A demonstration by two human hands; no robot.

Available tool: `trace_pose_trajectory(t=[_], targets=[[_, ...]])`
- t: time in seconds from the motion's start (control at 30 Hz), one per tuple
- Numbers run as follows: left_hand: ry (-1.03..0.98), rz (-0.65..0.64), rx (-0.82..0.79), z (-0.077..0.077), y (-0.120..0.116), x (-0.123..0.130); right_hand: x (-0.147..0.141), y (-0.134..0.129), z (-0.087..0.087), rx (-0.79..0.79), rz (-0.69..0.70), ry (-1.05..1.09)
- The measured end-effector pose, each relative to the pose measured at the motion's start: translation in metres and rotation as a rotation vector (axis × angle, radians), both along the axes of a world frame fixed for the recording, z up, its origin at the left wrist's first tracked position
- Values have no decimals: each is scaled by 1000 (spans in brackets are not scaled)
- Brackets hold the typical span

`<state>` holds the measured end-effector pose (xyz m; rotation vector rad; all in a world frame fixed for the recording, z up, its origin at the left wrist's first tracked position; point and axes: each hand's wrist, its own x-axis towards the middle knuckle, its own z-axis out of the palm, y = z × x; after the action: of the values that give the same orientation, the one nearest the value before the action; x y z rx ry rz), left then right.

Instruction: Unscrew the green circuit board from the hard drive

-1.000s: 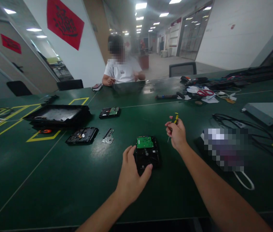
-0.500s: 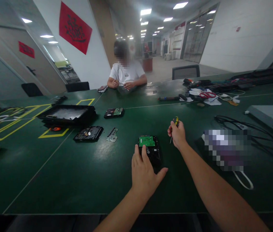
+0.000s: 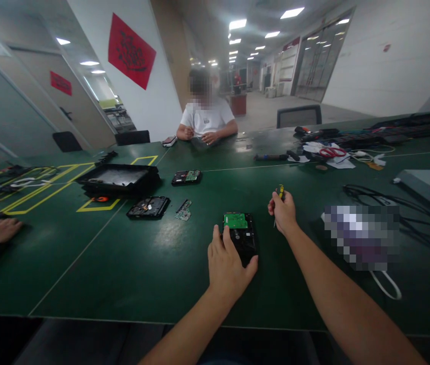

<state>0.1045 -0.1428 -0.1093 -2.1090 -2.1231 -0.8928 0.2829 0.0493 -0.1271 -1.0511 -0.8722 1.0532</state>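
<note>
A hard drive (image 3: 246, 236) lies flat on the green table in front of me, its green circuit board (image 3: 235, 220) facing up at the far end. My left hand (image 3: 227, 261) spans its near part, fingers along the left side and thumb against the lower right edge. To the right of the drive, my right hand (image 3: 284, 210) is closed round a small screwdriver (image 3: 281, 191) with a yellow and black handle. Its thin shaft points down, apart from the drive. Left of these lie a loose circuit board (image 3: 183, 210) and a second hard drive (image 3: 148, 208).
Another drive (image 3: 186, 177) and a black tray (image 3: 119, 178) are farther back. On the right are a blurred-out purple item (image 3: 359, 235), black cables (image 3: 413, 218) and a grey box (image 3: 426, 185). One person (image 3: 207, 119) sits opposite; another person's hand (image 3: 0, 230) rests at far left.
My left thumb has drawn in against the drive's edge. My right hand still holds the screwdriver beside it. The view has turned slightly left, showing more of the other person's hand.
</note>
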Motion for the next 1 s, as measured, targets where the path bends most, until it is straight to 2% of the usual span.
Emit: trace_pose_trajectory(t=[0.27, 0.57, 0.77, 1.0], targets=[[38, 55, -31, 3, 13, 13, -1, 2, -1, 9, -12, 2], [0, 23, -24, 2, -4, -19, 3, 3, -4, -13, 23, -8], [7, 38, 0, -3, -24, -54, 3, 1, -1, -33, 35, 6], [24, 121, 26, -10, -56, -125, 1, 3, -3, -32, 26, -1]])
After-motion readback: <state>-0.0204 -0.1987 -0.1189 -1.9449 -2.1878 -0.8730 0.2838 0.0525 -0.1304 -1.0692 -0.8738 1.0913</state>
